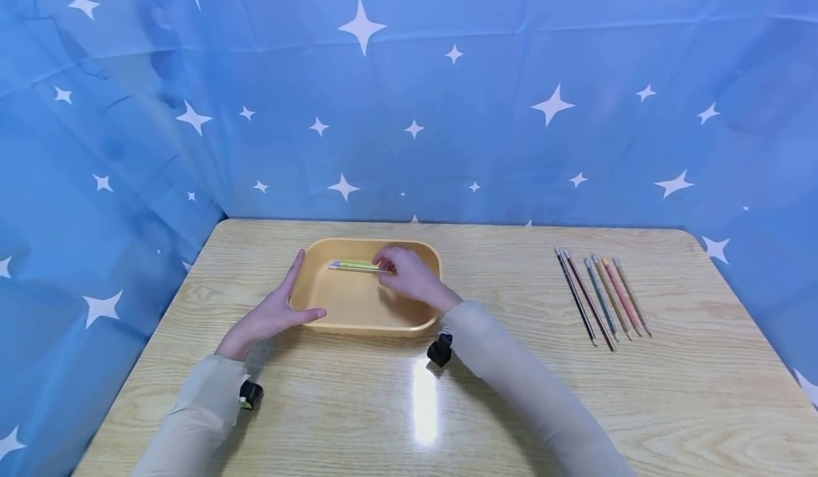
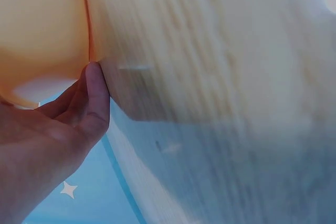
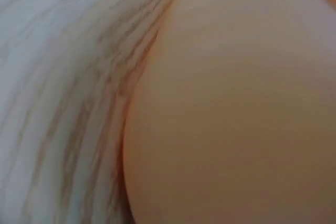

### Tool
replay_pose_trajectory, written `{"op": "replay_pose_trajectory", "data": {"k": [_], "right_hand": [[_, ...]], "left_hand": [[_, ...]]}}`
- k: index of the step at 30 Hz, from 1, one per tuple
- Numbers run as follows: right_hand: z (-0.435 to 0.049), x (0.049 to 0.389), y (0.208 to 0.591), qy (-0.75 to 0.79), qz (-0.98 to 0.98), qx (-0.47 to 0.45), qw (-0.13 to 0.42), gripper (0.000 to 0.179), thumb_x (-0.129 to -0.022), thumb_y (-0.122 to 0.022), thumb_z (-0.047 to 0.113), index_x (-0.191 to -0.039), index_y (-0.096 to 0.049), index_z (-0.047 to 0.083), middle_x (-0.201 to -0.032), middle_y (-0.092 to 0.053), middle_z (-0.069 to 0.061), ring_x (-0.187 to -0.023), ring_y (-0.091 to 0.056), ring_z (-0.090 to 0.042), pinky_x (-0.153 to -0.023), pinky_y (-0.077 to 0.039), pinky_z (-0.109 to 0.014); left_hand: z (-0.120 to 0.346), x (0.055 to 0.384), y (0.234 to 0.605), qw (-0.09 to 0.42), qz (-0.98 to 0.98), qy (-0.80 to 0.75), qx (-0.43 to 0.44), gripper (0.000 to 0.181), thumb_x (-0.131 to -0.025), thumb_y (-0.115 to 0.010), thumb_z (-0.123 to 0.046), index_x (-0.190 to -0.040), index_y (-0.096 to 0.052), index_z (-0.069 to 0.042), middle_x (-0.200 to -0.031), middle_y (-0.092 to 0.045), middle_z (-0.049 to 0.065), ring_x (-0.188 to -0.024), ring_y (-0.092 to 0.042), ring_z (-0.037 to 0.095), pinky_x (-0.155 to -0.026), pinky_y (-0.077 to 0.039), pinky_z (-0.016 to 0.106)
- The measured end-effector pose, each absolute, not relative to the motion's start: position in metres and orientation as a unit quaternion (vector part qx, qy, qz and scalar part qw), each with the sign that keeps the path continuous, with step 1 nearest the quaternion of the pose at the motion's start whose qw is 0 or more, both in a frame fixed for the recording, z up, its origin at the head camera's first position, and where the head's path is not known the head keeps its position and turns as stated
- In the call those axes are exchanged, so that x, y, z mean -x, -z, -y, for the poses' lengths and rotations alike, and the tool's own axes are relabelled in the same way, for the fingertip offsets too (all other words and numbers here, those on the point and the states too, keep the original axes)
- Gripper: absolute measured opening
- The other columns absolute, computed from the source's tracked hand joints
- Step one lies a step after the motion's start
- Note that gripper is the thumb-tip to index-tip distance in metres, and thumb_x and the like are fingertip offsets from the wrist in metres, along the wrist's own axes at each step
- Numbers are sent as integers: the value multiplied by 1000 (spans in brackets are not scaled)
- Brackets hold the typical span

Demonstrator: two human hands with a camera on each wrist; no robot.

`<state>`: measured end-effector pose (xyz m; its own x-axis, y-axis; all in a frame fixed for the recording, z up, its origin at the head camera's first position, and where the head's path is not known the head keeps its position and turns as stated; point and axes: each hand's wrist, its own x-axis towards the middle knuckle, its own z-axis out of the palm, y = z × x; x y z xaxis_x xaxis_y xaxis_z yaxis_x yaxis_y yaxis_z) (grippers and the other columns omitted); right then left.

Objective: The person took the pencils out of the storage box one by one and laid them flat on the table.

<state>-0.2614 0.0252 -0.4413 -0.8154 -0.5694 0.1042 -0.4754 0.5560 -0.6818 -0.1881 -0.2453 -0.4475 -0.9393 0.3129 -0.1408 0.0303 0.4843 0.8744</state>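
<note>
A shallow yellow-orange tray (image 1: 358, 314) sits on the table. Several pencils (image 1: 354, 267), some yellow-green, lie together toward its back, pointing left and right. My right hand (image 1: 405, 271) reaches inside over the tray's right side, its bent fingers pinching the pencils near their right end; the fingers partly cover that end. At the tray's left front corner, my left hand (image 1: 281, 305) rests with fairly straight fingers along the outer left side and the thumb at the front rim. In the left wrist view, fingertips (image 2: 95, 77) touch the tray's outer wall (image 2: 42, 30). The right wrist view shows tray wall (image 3: 226, 103), no hand.
Several more pencils (image 1: 601, 296) lie side by side on the right part of the wooden table (image 1: 511, 278). A blue curtain (image 1: 447, 94) with white stars hangs behind the table and along its left side. Black wrist cameras (image 1: 439, 349) sit below both wrists.
</note>
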Motion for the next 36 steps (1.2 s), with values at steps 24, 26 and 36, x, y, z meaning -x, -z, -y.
{"op": "replay_pose_trajectory", "data": {"k": [24, 26, 36], "right_hand": [[-24, 254, 443, 227, -940, 248, 58, 32, -79, -66, -1, -110, -69, 8, -95, -66, -2, -87, -59, -18, -73, -46, -33], [-24, 254, 443, 230, -939, 245, 68, 32, -78, -67, -1, -109, -69, 8, -93, -67, 1, -86, -60, -17, -72, -45, -33], [-23, 253, 442, 224, -943, 224, 99, 29, -82, -65, 0, -110, -66, 8, -87, -63, 3, -75, -55, -14, -66, -46, -30]], "left_hand": [[245, 186, 446, 144, -849, -497, -106, 115, -84, -76, -22, -154, 15, -18, -159, 12, 16, -143, 4, 40, -110, -5, 61], [245, 186, 446, 144, -850, -495, -107, 115, -84, -76, -23, -154, 15, -18, -159, 12, 16, -143, 4, 40, -110, -5, 61], [247, 186, 447, 139, -850, -494, -114, 113, -85, -75, -23, -154, 15, -20, -160, 13, 13, -143, 5, 39, -111, -5, 61]]}}
